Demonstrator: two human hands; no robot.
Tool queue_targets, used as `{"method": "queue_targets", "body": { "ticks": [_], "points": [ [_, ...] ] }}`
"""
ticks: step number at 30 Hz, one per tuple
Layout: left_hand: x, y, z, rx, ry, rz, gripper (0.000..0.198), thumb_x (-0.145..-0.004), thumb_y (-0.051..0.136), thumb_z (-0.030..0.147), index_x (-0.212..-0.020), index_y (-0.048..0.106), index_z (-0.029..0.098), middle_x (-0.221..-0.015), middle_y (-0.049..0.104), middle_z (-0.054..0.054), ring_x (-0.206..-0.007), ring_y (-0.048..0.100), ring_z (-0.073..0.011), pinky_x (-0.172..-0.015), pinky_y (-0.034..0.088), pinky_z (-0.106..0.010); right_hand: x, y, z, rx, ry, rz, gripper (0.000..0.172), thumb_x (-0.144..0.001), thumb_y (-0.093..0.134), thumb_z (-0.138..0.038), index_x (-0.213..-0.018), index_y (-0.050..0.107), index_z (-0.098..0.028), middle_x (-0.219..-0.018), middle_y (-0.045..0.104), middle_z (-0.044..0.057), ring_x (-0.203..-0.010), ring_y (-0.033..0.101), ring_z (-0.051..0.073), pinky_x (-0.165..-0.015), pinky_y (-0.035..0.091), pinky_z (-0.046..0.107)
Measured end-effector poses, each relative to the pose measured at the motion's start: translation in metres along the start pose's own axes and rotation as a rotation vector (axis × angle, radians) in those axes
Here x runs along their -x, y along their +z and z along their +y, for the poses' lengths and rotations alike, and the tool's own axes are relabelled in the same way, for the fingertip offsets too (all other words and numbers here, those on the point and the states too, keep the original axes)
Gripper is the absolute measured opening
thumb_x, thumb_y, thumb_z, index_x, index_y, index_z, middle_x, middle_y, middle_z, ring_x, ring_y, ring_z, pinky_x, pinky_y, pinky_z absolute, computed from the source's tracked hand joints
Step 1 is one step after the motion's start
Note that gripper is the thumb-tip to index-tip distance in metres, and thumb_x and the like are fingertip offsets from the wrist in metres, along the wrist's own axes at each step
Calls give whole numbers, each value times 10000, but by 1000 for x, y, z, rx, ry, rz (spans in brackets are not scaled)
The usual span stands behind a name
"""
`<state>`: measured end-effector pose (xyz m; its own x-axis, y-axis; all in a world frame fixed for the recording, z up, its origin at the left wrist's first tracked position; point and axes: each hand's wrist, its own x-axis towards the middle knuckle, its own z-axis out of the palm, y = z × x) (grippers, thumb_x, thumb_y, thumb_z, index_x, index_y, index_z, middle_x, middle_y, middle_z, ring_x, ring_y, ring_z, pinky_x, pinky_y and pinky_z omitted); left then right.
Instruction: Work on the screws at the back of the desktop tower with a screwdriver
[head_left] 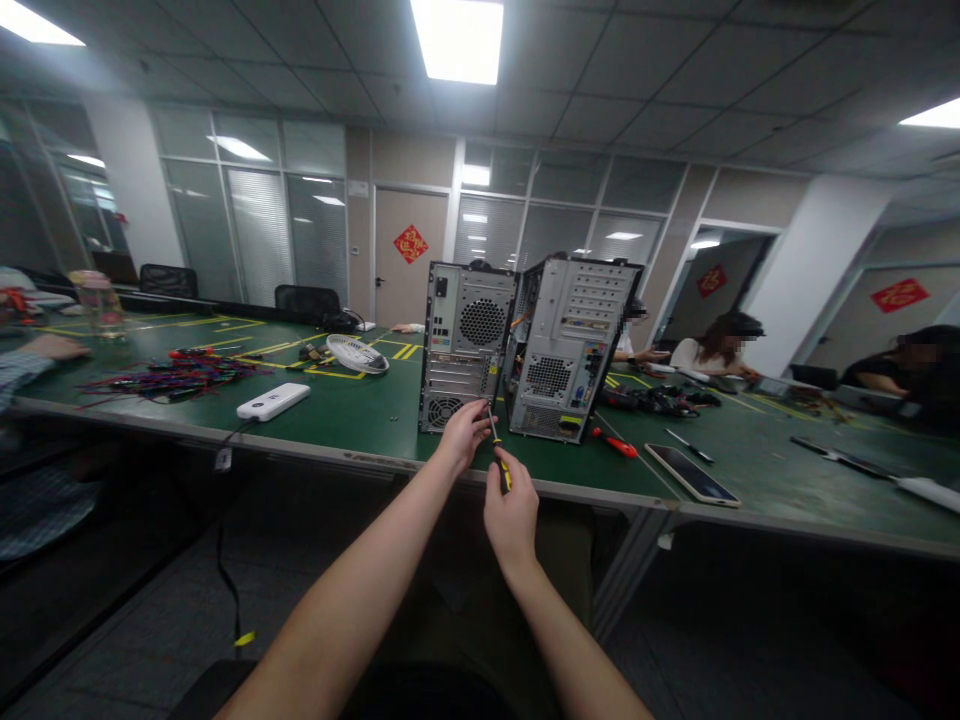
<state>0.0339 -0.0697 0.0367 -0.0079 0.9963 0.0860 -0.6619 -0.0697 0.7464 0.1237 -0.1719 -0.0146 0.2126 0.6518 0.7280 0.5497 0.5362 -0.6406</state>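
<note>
My right hand (512,512) grips the yellow-and-black handle of a screwdriver (505,470), whose metal shaft points up at the lower back of a computer tower (459,340). My left hand (461,437) is at that tower's lower right corner, its fingers curled together beside the screwdriver's tip. Whatever sits between those fingers is too small to make out. The tower stands upright with its rear panel, fan grille and slot covers towards me. Close on its right stands a second computer tower (555,375), turned at an angle, its rear ports visible.
A red screwdriver (615,442), a phone (691,474) and a thin pen-like tool (688,445) lie right of the towers. To the left are a white power bank (273,402), a bundle of coloured cables (176,376) and a white round object (357,354). Other people sit around the green table (360,425).
</note>
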Motion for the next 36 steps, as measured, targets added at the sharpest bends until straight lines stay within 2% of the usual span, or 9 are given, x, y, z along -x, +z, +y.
{"method": "queue_targets", "body": {
  "ticks": [10,15,22,28,36],
  "points": [
    [2,3,3,-35,-10,16,179,-824,727,277,-984,734,194,-1084,700,-80,-800,717,-147,-589,428,-196,-1,-1,0,-14,-3,3,348,-981,483,-306,-1216,697,-165,-1192,714,142,-1130,662,260,-998,523,424],
    [-1,4,2,-54,-10,29,217,-792,759,307,-974,739,193,-1042,710,-78,-816,713,-151,-590,431,-195,-1,-2,0,-8,2,7,352,-977,485,-309,-1214,700,-163,-1197,714,144,-1130,661,260,-1000,521,424],
    [-3,5,3,-43,-12,35,129,-823,694,244,-924,736,177,-1056,716,-85,-797,704,-147,-585,418,-202,-2,-3,2,-6,6,8,355,-980,482,-313,-1213,700,-157,-1199,713,148,-1128,663,260,-1005,517,425],
    [-3,4,4,-105,-18,23,255,-778,767,337,-994,743,204,-1074,722,-87,-853,705,-174,-588,418,-204,-3,-3,3,-1,-13,13,346,-978,481,-306,-1199,706,-164,-1186,716,147,-1115,667,257,-1000,522,428],
    [-3,7,5,-113,-7,29,163,-818,705,262,-961,753,199,-1108,719,-88,-805,694,-154,-573,412,-200,-4,-5,1,20,-19,-8,349,-975,478,-300,-1202,706,-164,-1185,714,146,-1121,666,263,-1002,524,429]
  ]
}}
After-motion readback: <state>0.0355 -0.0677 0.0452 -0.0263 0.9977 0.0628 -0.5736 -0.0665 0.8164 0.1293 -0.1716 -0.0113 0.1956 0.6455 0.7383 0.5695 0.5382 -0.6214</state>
